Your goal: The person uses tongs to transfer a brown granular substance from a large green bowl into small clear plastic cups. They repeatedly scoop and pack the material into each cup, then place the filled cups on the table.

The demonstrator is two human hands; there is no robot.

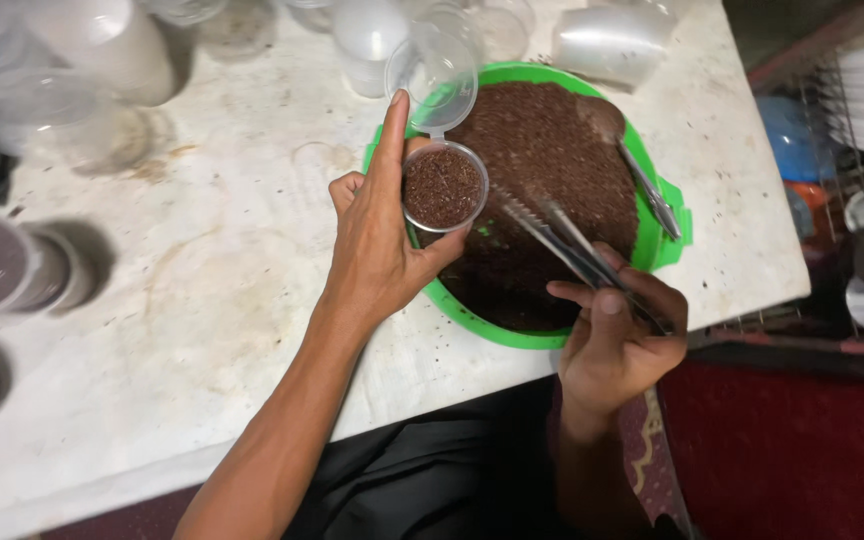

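While left hand point(377, 250) grips cup point(442, 187) (lid open), right hand point(617, 335) holds tongs point(562, 235).

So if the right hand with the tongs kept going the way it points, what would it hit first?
Probably the small cup in the left hand. The right hand aims its tongs up-left over the green bowl, tips close by the cup; depth is hard to judge.
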